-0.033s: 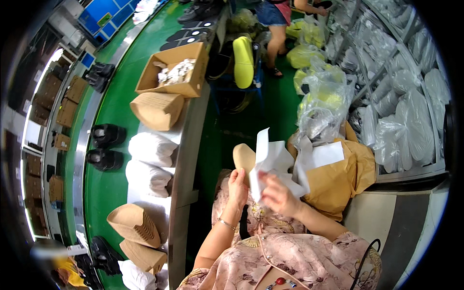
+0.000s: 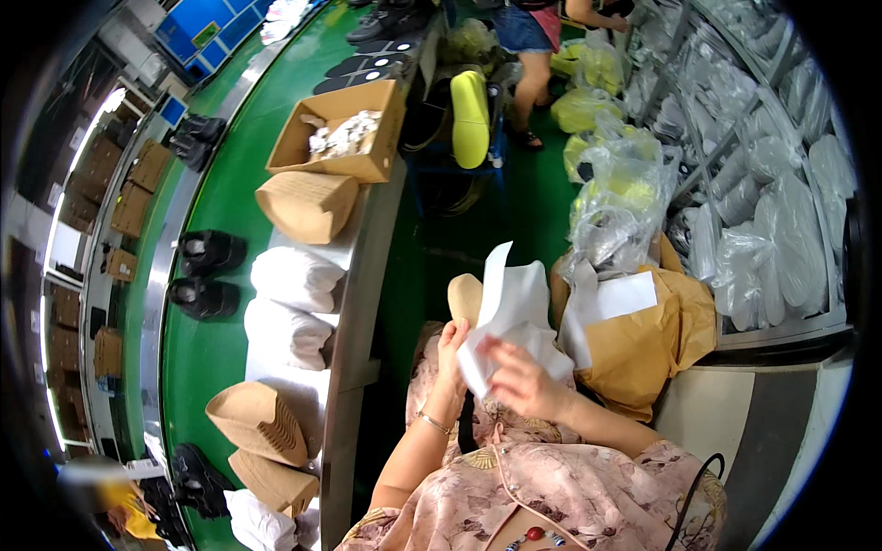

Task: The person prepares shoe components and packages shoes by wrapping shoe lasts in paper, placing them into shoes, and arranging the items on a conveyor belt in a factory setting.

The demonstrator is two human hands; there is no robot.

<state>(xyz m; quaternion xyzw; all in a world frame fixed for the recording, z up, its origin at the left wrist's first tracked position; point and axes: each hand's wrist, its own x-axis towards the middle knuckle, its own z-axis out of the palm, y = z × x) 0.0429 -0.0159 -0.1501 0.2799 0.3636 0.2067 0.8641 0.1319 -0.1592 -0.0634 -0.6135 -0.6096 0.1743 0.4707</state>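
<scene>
My left hand [image 2: 452, 347] grips the lower left edge of a sheet of white wrapping paper [image 2: 516, 298] held up over my lap. My right hand [image 2: 525, 384] pinches the same paper from the right, fingers spread across its lower part. Behind the sheet, next to my left hand, a tan rounded insole-shaped piece [image 2: 464, 296] sticks out; what holds it is hidden. To the right, an open brown paper sack [image 2: 648, 354] holds more white sheets [image 2: 625, 296].
A green conveyor belt [image 2: 207, 354] curves along my left, carrying black shoes [image 2: 209, 253], white wrapped bundles [image 2: 292, 275], brown moulded cardboard pieces [image 2: 308, 207] and an open cardboard box [image 2: 340, 138]. Plastic bags [image 2: 616, 202] and racks of bagged white items [image 2: 781, 211] stand right. Another person [image 2: 524, 37] stands ahead.
</scene>
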